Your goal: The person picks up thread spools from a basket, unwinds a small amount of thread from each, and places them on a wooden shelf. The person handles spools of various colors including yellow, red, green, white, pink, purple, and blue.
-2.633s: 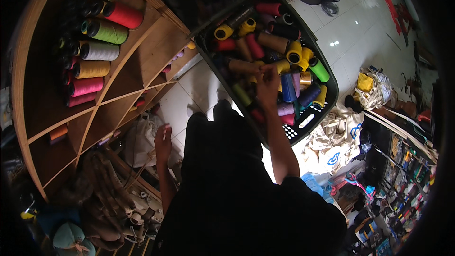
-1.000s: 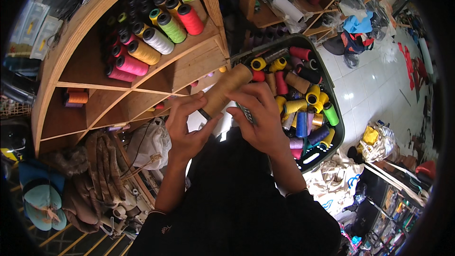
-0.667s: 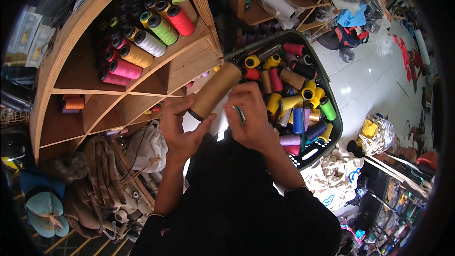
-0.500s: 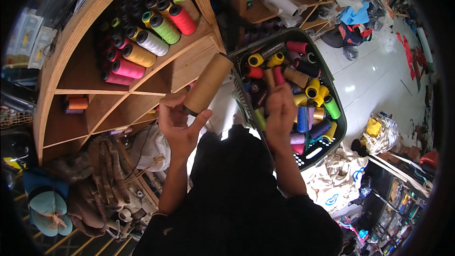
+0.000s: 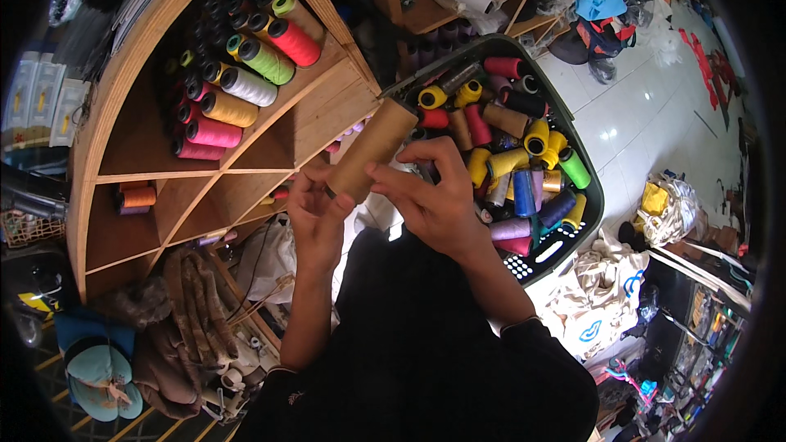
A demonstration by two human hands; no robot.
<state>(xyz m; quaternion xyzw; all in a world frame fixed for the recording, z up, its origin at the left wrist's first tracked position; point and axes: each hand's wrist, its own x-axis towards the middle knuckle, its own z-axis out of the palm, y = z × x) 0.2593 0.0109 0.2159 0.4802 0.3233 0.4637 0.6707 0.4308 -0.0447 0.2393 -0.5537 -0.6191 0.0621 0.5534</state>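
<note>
A large brown thread spool (image 5: 374,146) is tilted in the grip of my left hand (image 5: 318,217), whose fingers close round its lower end. My right hand (image 5: 438,196) has come up against the side of the spool. Its fingers are bent inward at the wound thread, and whatever they pinch is too fine to make out. Just beyond my right hand stands a dark plastic basket (image 5: 591,217) full of thread spools, among them a blue spool (image 5: 522,194), a green spool (image 5: 574,168) and a yellow spool (image 5: 508,162).
To the left, a wooden shelf (image 5: 278,133) holds rows of coloured spools, with a red spool (image 5: 294,42) at the front. A white cloth bag (image 5: 594,290) lies beside the basket. Brown cloth (image 5: 196,303) and a teal cap (image 5: 102,376) lie at the lower left.
My right hand has left the basket and moved left to the brown spool. The spool stays in my left hand, slightly shifted. The view has tilted a little.
</note>
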